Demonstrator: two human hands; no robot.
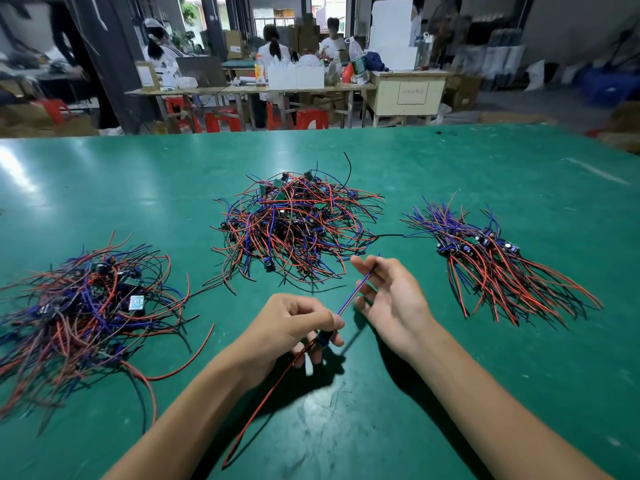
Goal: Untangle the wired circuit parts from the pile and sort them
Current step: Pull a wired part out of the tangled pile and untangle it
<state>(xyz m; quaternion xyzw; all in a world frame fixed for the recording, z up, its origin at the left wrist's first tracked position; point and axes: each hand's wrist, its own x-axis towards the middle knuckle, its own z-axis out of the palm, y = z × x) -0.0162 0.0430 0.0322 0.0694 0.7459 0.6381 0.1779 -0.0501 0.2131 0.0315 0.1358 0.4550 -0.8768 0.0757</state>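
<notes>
A wide green table (104, 174) fills the room's foreground, and three heaps of wired parts lie on it. The middle pile (294, 226) is a knot of red, blue and black leads; the left pile (86, 306) is looser; the right bundle (495, 258) is combed, its leads all running one way. That right one looks to be the sorted lot.

In front, just above the table, the person holds one part (323, 337) free of the piles. The left hand (294, 330) is closed on its small dark body. The right hand (391, 299) is spread open, with the blue lead lying across its fingers.

The part's long axis runs diagonally: blue lead up and away to the right, red lead trailing down toward the person. I'd say straightening is underway; next it needs laying parallel onto the right bundle.
</notes>
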